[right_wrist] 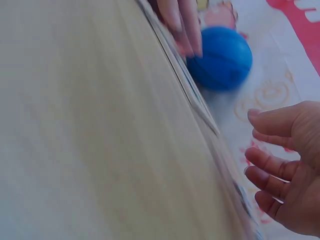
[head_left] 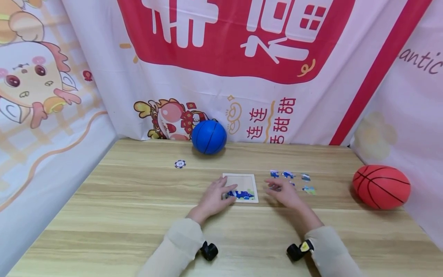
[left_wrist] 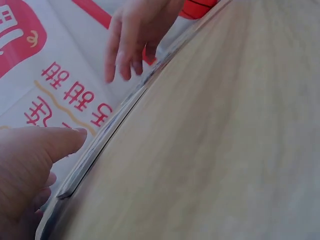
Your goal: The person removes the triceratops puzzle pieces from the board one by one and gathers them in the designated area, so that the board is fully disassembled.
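A pale puzzle tray (head_left: pixel 246 177) lies on the table, with dark blue puzzle pieces (head_left: pixel 243 194) joined along its near side. My left hand (head_left: pixel 216 195) rests at the tray's left edge, fingers spread and thumb reaching over the near pieces. Just right of the tray hovers my right hand (head_left: pixel 285 193), its fingers loosely bent and nothing between them. In the right wrist view, the right hand (right_wrist: pixel 287 167) shows thumb and fingertips apart. Several loose puzzle pieces (head_left: pixel 288 174) lie beyond and beside the right hand, which partly covers some of them.
A blue ball (head_left: pixel 209 137) sits at the table's back edge, near the printed curtain. Left of it lies a round poker chip (head_left: pixel 180 164). On the right side of the wooden table (head_left: pixel 114 215) stands a red basketball (head_left: pixel 381 187).
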`<state>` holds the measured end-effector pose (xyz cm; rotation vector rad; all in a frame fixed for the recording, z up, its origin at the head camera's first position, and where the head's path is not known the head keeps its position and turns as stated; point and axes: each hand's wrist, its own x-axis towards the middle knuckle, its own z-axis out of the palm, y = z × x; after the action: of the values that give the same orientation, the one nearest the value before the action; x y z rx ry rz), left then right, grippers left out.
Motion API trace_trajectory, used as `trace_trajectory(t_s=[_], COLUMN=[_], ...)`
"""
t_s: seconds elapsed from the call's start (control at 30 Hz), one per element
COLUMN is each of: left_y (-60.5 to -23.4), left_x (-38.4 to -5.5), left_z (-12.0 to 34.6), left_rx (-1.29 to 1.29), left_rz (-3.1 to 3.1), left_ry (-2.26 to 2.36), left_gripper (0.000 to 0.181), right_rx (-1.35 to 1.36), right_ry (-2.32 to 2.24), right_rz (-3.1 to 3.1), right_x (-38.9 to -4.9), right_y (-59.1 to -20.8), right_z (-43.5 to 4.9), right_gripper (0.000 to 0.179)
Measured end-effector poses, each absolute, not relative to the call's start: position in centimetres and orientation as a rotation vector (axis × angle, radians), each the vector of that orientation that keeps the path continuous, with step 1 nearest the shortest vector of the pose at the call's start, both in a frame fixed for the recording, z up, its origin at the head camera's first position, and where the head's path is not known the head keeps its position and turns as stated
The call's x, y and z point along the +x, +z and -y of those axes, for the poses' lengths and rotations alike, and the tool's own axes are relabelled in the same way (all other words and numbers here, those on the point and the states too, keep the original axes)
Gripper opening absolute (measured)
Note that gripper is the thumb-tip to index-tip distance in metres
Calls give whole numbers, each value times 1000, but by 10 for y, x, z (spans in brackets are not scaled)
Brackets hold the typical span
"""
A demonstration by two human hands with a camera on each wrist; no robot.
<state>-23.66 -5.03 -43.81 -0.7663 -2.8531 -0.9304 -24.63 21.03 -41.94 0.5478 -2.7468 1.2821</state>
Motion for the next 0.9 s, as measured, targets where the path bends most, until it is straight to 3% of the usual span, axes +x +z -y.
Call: trace_trajectory(t_s=[0.17, 0.53, 0.9], left_y=[-441, -442, -442], left_x=[-232, -230, -230], left_z=[43, 40, 38], left_rx=[-815, -810, -804], left_rz=[2883, 2861, 2871], left_ry=[-892, -826, -834], left_gripper=[40, 33, 33], right_rx=[578, 583, 537], right_ry=[1338, 927, 1130], right_rz=[2778, 2801, 2787], right_x=[-239, -232, -233], right_y=[-427, -436, -437], right_z=[-188, -172, -168], right_gripper=[35, 34, 35])
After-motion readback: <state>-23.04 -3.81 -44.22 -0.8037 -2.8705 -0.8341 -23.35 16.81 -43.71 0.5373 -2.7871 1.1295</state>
